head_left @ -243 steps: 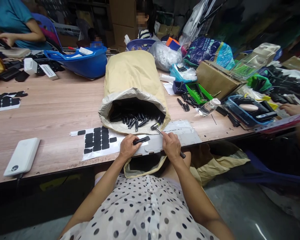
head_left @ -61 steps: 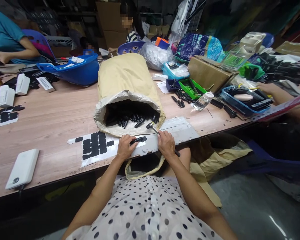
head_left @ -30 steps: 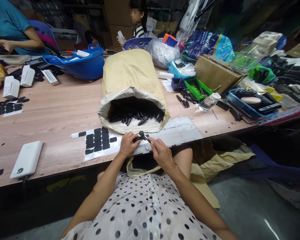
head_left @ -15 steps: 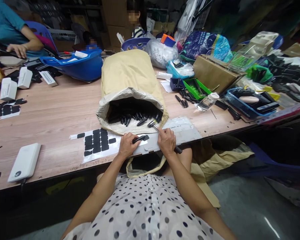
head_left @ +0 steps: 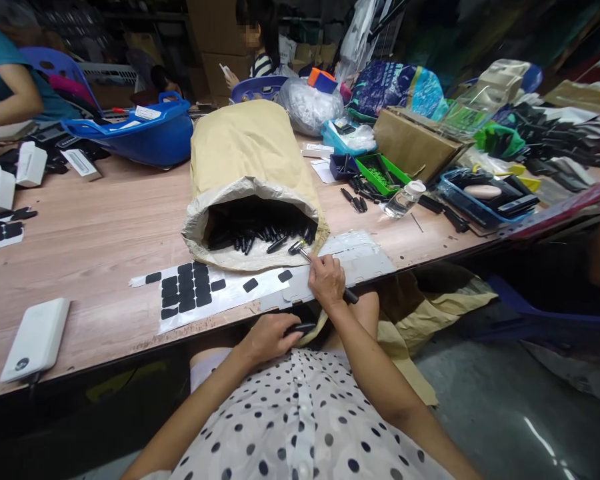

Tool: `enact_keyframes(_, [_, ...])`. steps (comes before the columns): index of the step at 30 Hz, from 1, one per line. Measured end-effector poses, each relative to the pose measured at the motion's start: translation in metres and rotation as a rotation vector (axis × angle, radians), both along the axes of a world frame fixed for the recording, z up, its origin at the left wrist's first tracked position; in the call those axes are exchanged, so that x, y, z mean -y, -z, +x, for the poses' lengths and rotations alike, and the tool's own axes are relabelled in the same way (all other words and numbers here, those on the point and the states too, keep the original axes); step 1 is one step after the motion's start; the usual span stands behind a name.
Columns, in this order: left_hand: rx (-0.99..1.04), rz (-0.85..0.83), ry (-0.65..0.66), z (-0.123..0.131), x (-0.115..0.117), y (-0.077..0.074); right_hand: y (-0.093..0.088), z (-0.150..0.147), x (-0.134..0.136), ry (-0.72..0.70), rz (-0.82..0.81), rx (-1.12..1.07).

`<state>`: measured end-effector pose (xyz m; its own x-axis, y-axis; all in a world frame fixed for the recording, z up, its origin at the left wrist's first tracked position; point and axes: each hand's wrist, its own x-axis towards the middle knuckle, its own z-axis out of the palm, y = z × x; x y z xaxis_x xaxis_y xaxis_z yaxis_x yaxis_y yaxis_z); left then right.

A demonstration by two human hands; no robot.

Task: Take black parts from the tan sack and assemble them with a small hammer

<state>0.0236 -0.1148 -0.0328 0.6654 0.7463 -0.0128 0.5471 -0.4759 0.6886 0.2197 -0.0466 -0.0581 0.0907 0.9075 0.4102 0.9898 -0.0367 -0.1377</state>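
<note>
My right hand [head_left: 327, 279] is closed round a small hammer [head_left: 297, 249], its metal head over the mouth of a paper sack [head_left: 253, 147] and its black handle end sticking out below. Below the table edge, my left hand [head_left: 273, 337] grips a black pen-shaped piece [head_left: 301, 328] above a second sack's opening, mostly hidden between the legs. Many similar black pieces [head_left: 275, 235] lie inside the sack on the table. On the table before me is a white sheet with black rounded stickers [head_left: 186, 290], beside a grey board [head_left: 360, 257].
To the left lies a white power bank [head_left: 37, 337]; a blue basin [head_left: 135, 137] stands behind. Rightward are a green tray [head_left: 380, 175], a water bottle [head_left: 404, 199] and a blue basket [head_left: 485, 200]. A co-worker's arm [head_left: 13, 100] shows at far left; another person sits behind.
My left hand has moved from the board down below the table edge, carrying the black piece. My right hand keeps the hammer nearly in place. The view has shifted slightly.
</note>
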Motion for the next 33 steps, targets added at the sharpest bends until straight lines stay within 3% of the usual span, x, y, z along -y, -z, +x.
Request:
enact_keyframes(6, [-0.456,-0.211,-0.152,0.010,0.013,0.017,-0.001,-0.001,0.000,0.004,-0.005,-0.012])
enact_keyframes(10, [-0.384,-0.225,-0.177,0.007,0.014,0.021,-0.001,-0.002,0.000,0.009,0.015,-0.004])
enact_keyframes(14, [-0.203,-0.302,-0.048,0.011,0.007,-0.001,0.000,-0.002,0.000,0.015,0.017,0.007])
enact_keyframes(16, [-0.106,-0.318,-0.032,0.016,-0.008,-0.016,-0.001,-0.002,0.000,0.012,0.009,0.011])
enact_keyframes(19, [0.021,-0.144,-0.218,0.023,-0.046,-0.028,-0.001,-0.002,0.000,0.005,0.000,0.008])
enact_keyframes(22, [0.098,0.165,-0.498,0.028,-0.093,-0.024,-0.001,-0.004,0.000,0.012,-0.006,-0.002])
enact_keyframes(25, [0.040,0.288,-0.646,0.030,-0.129,-0.012,-0.002,-0.005,0.000,0.012,-0.011,-0.008])
enact_keyframes(29, [-0.066,0.270,-0.672,0.028,-0.150,-0.001,-0.002,-0.006,-0.001,0.000,-0.016,-0.016])
enact_keyframes(33, [-0.003,0.265,-0.673,0.018,-0.148,-0.003,-0.003,-0.005,-0.001,0.004,-0.010,-0.026])
